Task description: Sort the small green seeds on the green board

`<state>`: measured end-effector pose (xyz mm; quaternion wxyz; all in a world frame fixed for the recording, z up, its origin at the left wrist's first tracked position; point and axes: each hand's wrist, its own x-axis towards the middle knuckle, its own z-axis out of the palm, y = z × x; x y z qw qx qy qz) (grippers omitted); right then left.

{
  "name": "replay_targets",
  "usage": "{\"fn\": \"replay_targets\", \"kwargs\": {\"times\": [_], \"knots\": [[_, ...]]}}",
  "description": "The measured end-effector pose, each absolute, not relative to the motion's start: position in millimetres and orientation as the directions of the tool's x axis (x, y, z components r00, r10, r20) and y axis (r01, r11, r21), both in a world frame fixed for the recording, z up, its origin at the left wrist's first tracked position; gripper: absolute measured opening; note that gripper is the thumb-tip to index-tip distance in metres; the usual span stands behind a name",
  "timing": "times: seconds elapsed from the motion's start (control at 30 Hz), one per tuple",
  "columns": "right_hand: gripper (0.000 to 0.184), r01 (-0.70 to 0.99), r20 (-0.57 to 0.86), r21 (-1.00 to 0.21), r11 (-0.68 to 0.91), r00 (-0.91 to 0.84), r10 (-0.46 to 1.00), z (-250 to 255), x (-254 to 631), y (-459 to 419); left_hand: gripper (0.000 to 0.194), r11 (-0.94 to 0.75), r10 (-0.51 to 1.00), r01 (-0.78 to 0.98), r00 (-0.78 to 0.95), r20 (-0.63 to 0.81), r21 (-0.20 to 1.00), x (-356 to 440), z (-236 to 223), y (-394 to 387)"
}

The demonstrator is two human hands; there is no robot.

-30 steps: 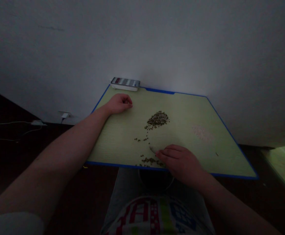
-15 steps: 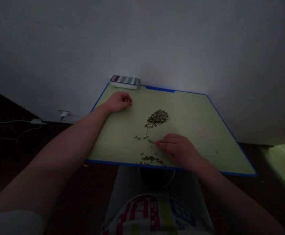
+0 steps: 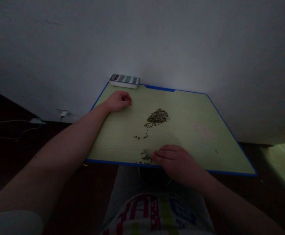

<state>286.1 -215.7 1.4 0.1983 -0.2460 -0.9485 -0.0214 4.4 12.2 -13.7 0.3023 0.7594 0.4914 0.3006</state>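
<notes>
My right hand [image 3: 175, 160] is closed, its fingertips pinching a thin, flat, pale piece [image 3: 149, 151], perhaps a small card. Its edge touches the tabletop beside a loose group of small dark seeds or beans [image 3: 143, 162] near the front edge. My hand hides part of that group. A larger heap of these dark grains [image 3: 157, 117], mixed with paler bits, lies mid-table. A few stray grains [image 3: 138, 137] are scattered between the two. My left hand [image 3: 119, 100] rests on the table at the left, fingers curled loosely, with nothing visible in them.
The yellow-green folding table [image 3: 186, 104] has a blue rim and stands against a grey wall. A white box [image 3: 124, 82] sits at its back left corner. Pale grains [image 3: 203, 131] lie at the right. A dark round bowl [image 3: 154, 177] is below the front edge, over my lap.
My right hand has moved toward the front edge with the flat piece, which now shows more of its face among the near grains. My left hand has stayed still.
</notes>
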Motion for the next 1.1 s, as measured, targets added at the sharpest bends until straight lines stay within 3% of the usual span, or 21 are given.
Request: {"fn": "replay_targets", "kwargs": {"times": [0.47, 0.73, 1.1], "knots": [[0.036, 0.757, 0.361, 0.064, 0.650, -0.625, 0.692, -8, 271, -213, 0.016, -0.353, 0.920, 0.550, 0.350, 0.176, 0.757, 2, -22, 19], [0.031, 0.733, 0.375, 0.087, 0.675, -0.652, 0.660, -6, 264, -218, 0.018, -0.365, 0.918, 0.552, 0.350, 0.189, 0.750, 2, -21, 18], [0.035, 0.767, 0.254, 0.072, 0.638, -0.633, 0.732, -1, 256, -210, 0.016, -0.320, 0.932, 0.562, 0.332, 0.146, 0.762, 5, -13, 12]]}}
